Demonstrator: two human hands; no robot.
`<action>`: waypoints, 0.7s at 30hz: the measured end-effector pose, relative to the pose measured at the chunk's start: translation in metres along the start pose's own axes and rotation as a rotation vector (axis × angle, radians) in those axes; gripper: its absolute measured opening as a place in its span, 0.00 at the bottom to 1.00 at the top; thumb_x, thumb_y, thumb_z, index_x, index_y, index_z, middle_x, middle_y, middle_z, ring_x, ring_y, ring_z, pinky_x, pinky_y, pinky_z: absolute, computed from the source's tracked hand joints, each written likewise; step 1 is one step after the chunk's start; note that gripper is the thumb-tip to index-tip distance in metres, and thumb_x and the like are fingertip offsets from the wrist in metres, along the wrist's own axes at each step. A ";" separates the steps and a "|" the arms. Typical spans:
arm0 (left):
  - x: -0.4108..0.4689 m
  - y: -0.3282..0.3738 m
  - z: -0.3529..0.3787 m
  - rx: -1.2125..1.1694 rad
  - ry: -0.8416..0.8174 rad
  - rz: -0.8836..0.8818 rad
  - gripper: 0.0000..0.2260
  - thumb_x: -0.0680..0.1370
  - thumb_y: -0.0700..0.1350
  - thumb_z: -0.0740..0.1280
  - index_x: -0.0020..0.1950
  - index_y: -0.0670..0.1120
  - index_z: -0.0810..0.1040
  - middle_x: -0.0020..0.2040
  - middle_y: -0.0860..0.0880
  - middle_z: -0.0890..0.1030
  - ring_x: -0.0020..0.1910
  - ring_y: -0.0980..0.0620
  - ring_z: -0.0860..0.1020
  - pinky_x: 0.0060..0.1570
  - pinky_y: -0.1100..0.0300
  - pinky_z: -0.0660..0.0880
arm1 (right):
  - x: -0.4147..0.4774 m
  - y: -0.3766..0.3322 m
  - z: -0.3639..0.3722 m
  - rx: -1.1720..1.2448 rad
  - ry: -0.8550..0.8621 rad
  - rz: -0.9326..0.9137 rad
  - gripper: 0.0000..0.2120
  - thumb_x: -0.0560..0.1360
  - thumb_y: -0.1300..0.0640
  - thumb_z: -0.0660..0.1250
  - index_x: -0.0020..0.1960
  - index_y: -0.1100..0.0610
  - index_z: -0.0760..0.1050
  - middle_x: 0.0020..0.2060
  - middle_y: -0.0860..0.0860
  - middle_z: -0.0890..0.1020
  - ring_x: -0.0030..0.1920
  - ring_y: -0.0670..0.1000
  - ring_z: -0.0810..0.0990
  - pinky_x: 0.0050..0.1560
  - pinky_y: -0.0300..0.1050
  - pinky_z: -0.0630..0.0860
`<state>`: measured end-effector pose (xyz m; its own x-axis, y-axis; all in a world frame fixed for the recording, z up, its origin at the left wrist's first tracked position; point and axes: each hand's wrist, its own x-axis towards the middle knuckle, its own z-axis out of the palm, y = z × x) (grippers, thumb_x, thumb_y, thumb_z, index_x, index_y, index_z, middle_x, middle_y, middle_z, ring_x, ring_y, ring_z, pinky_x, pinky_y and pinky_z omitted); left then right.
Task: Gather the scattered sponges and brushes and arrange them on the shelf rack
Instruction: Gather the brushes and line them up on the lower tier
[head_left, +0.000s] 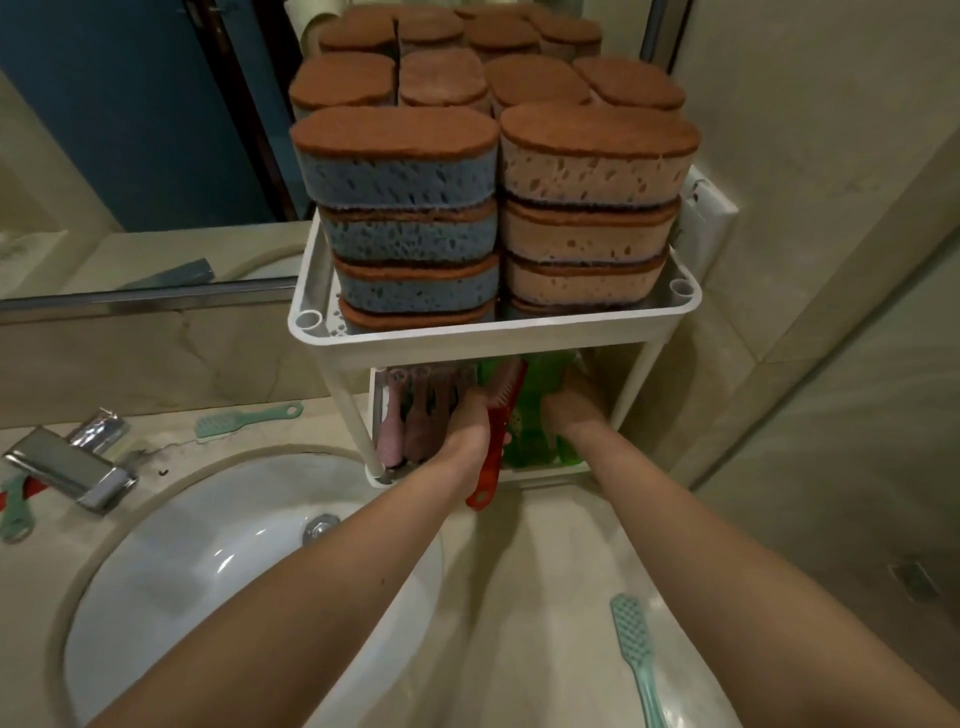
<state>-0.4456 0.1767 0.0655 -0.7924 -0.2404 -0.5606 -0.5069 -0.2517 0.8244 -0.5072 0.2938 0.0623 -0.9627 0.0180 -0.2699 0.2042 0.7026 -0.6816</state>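
A white two-tier shelf rack (498, 335) stands on the counter beside the sink. Its top tier carries stacks of brown-topped sponges, blue ones (405, 228) at left and tan ones (592, 218) at right. Both hands reach into the lower tier. My left hand (470, 415) grips a red brush (496, 441) whose handle sticks out toward me. My right hand (569, 408) rests among green brushes (535, 410); its fingers are hidden under the top tier. Pink brushes (410, 421) lie at the tier's left. Loose teal brushes lie on the counter at left (244, 418) and near right (636, 654).
A round white sink (218, 566) fills the lower left, with a chrome faucet (72, 470) behind it. More teal and red brush handles (15, 506) lie at the far left edge. A mirror (135, 135) backs the counter. A wall socket (709, 208) sits right of the rack.
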 end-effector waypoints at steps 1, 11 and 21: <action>0.002 0.001 0.000 -0.002 0.022 0.004 0.18 0.82 0.53 0.52 0.43 0.45 0.75 0.31 0.47 0.77 0.26 0.53 0.74 0.30 0.61 0.69 | 0.003 0.001 0.001 -0.035 -0.017 -0.008 0.18 0.77 0.61 0.60 0.67 0.53 0.70 0.65 0.55 0.74 0.63 0.56 0.73 0.54 0.42 0.68; 0.004 0.002 0.001 -0.025 0.062 0.019 0.13 0.83 0.52 0.54 0.44 0.48 0.72 0.34 0.45 0.76 0.28 0.51 0.73 0.30 0.61 0.69 | 0.013 0.010 0.006 0.131 -0.034 -0.004 0.14 0.77 0.62 0.60 0.61 0.54 0.74 0.60 0.56 0.77 0.61 0.58 0.75 0.64 0.54 0.74; -0.011 0.000 -0.006 0.021 0.067 0.023 0.15 0.83 0.50 0.52 0.49 0.43 0.75 0.35 0.45 0.76 0.29 0.52 0.74 0.33 0.60 0.70 | 0.005 0.003 -0.003 0.231 0.037 -0.070 0.17 0.74 0.68 0.63 0.54 0.47 0.73 0.47 0.43 0.74 0.49 0.45 0.71 0.51 0.42 0.71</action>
<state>-0.4351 0.1739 0.0716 -0.7796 -0.3086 -0.5449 -0.4965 -0.2257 0.8382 -0.5115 0.2986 0.0609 -0.9809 0.0042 -0.1944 0.1680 0.5214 -0.8366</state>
